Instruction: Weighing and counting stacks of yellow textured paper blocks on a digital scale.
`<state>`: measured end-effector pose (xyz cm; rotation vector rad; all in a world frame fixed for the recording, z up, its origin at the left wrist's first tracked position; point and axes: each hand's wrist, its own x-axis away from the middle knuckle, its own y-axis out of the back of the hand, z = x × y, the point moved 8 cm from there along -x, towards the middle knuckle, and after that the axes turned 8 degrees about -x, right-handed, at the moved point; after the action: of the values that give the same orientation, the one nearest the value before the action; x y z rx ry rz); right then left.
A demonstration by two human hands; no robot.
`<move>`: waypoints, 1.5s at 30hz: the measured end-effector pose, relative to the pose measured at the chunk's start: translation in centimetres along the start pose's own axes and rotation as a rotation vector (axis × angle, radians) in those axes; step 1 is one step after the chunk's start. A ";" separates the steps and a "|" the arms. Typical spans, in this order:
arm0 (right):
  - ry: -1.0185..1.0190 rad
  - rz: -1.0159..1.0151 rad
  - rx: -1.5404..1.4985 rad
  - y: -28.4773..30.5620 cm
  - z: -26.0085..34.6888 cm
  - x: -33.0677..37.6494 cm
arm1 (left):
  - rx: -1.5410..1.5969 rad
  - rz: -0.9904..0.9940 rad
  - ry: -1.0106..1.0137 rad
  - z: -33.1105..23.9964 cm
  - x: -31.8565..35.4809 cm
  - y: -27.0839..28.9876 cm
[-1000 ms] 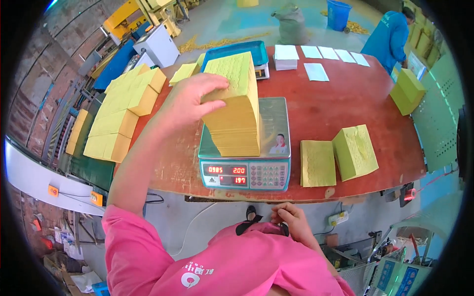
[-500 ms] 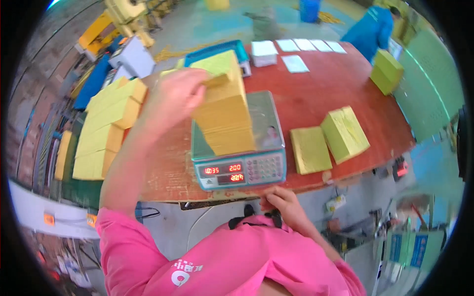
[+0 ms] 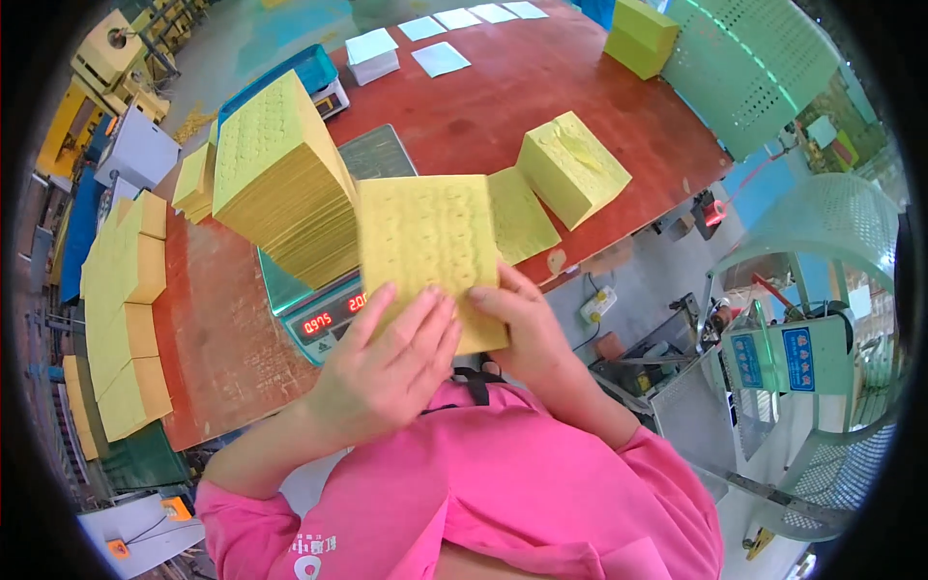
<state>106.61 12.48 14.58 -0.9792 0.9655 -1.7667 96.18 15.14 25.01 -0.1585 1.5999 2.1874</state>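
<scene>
A square, thin stack of yellow paper (image 3: 425, 232), its top sheet dotted with rows of small marks, is held tilted in front of my body. My left hand (image 3: 391, 362) lies across its lower left part, fingers close together on the face; the thumb is hidden. At the lower right edge my right hand (image 3: 527, 324) grips it, thumb on the face. Beyond the paper stands a digital scale (image 3: 319, 333) with red figures, partly covered by the held paper. A tall block of yellow paper sheets (image 3: 290, 184) rests on its pan.
Several yellow paper blocks (image 3: 130, 319) line the red table's (image 3: 570, 68) left side. A flat yellow piece (image 3: 522, 217) and another block (image 3: 570, 169) sit right of the scale. White sheets (image 3: 442, 59) and a blue tray (image 3: 314, 68) lie farther back. A green perforated panel (image 3: 749, 72) borders the far right.
My left hand has left the block on the scale and come down to my front. Both hands now hold a thin yellow paper stack. The view has shifted right, and the scale's figures differ.
</scene>
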 end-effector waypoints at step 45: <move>0.071 -0.161 0.938 17.6 30.0 -10.2 | 0.880 0.112 1.055 -3.9 4.2 -16.8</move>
<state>142.19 10.05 8.22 -0.3835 0.0205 -2.0662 98.50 16.74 7.47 -1.0727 2.9954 1.2299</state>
